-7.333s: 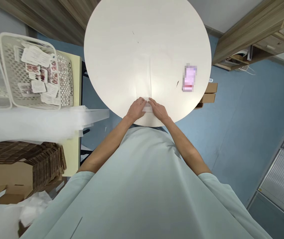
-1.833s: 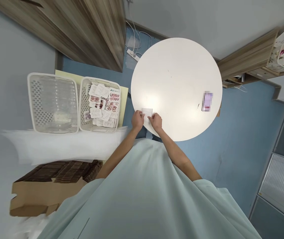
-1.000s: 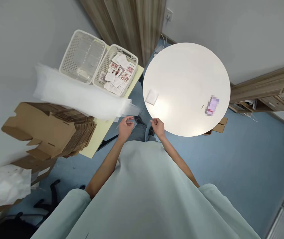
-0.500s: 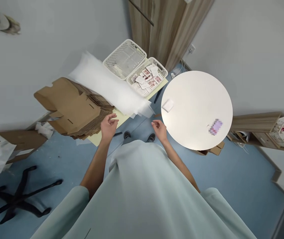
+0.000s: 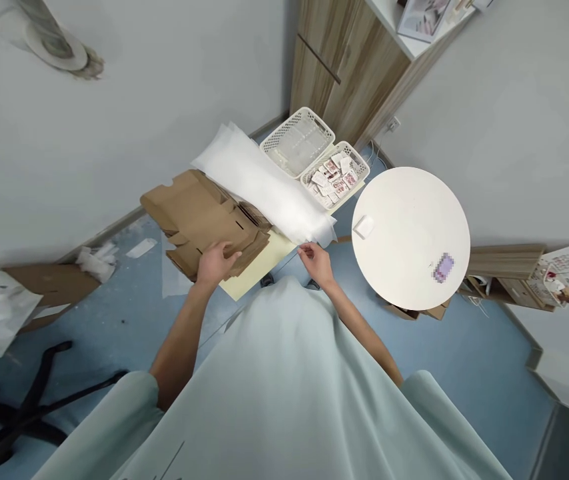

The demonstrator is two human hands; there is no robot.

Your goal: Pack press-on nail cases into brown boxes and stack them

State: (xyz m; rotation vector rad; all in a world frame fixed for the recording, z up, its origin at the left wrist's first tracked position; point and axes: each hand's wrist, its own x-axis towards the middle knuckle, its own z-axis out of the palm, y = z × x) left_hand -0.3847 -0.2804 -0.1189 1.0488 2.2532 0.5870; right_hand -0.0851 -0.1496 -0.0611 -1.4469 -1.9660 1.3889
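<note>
My left hand is over the near edge of a stack of flat brown cardboard boxes, fingers spread from the thumb and nothing gripped. I cannot tell if the fingertips touch the cardboard. My right hand hovers just this side of the white foam sheets, its fingers curled in with no object showing between them. Boxes and sheets lie side by side on a pale yellow surface.
Beyond the sheets stand two white baskets, one basket with clear plastic inside, the other holding small printed packets. A round white table on the right bears a white packet. A black chair base stands lower left.
The view has shifted, so the boxes, sheets and baskets appear further right. My left hand has come from beside the box stack to over its near edge, its fingers opening wider.
</note>
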